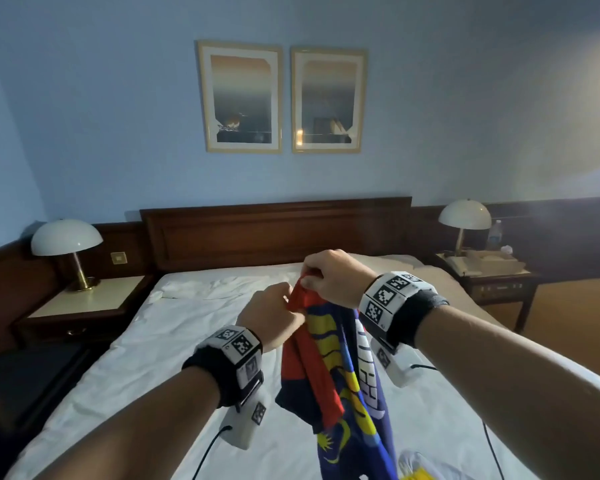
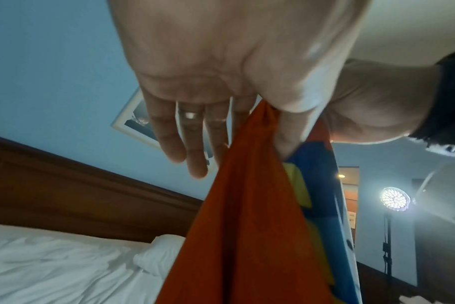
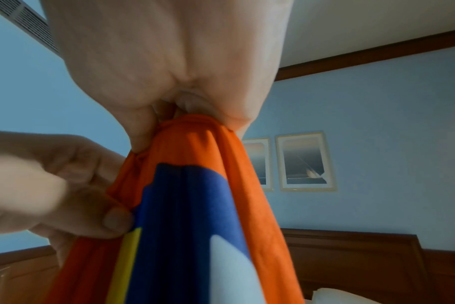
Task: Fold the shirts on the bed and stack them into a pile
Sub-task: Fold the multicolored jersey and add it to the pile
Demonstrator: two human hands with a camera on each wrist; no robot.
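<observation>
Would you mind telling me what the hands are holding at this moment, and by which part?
Both hold the colourful shirt by its bunched red top edge: the right hand grips it uppermost, the left hand pinches it just below.

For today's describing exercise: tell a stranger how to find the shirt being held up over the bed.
Start at the white bed below the dark wooden headboard. Above its middle, the left hand and right hand hold the shirt bunched at its top, the rest hanging. Its red, blue and yellow stand out against the plain sheet.
</observation>
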